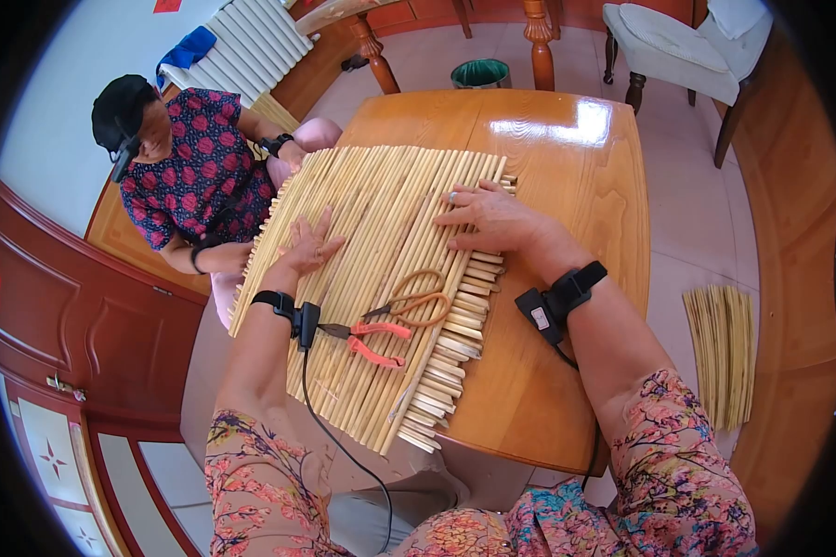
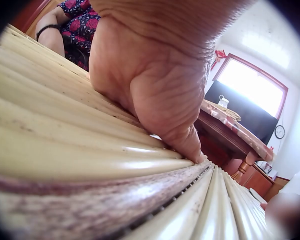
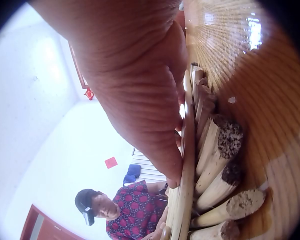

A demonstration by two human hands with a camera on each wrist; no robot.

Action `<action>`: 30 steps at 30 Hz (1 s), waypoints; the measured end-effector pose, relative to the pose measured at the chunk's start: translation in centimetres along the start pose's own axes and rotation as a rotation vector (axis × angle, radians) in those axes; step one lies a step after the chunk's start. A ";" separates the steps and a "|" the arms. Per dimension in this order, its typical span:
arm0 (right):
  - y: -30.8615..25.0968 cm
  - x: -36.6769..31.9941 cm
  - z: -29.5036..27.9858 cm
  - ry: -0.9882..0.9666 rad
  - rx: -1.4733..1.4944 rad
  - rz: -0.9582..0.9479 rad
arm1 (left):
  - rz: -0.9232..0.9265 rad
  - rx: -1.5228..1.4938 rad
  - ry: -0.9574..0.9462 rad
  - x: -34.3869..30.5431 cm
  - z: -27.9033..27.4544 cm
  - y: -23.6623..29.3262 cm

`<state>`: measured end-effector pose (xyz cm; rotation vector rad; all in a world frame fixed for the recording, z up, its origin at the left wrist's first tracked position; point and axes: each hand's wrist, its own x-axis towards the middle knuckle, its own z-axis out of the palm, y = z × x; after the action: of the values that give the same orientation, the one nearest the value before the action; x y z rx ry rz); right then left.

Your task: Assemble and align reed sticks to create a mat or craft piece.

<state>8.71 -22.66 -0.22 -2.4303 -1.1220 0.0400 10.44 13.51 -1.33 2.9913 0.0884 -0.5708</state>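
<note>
A mat of pale reed stalks (image 1: 372, 213) lies on the wooden table, its top stalks side by side over a crosswise layer whose cut ends (image 1: 450, 348) stick out on the right. My left hand (image 1: 304, 249) rests on the top stalks with spread fingers; the left wrist view shows its palm side low over them. Along the right edge, my right hand (image 1: 492, 221) lays its fingers across the outer stalks. In the right wrist view its thumb (image 3: 167, 167) touches the edge stalk (image 3: 188, 150). Scissors (image 1: 420, 302) and red-handled pliers (image 1: 377, 342) lie on the mat between my arms.
Across the mat's left side another person (image 1: 190, 172) sits with both hands at its edge. The wooden table (image 1: 567, 223) shows on the right. On the floor lies a bundle of stalks (image 1: 723, 353). A bin (image 1: 481, 74) and a chair (image 1: 683, 51) stand beyond the table.
</note>
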 end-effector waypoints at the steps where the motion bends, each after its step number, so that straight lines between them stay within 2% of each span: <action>1: 0.0 0.0 0.0 -0.001 0.000 -0.001 | 0.001 0.000 0.000 -0.1 -0.1 0.1; 10: -0.1 0.1 -0.1 0.008 0.005 0.008 | 0.000 -0.003 0.010 -0.5 -0.2 0.4; 13: -0.8 0.0 -0.9 -0.071 -0.007 0.055 | 0.014 -0.008 0.016 -0.2 0.0 0.0; 28: -0.7 0.0 -0.8 -0.075 0.006 0.061 | 0.042 -0.055 0.022 -0.3 0.1 0.1; 30: -0.5 0.0 -0.4 -0.018 -0.014 0.029 | 0.043 -0.059 0.022 -0.3 0.2 0.0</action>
<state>8.47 -22.54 0.36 -2.4637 -1.0982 0.0629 10.13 13.46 -1.40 2.9349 0.0409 -0.5211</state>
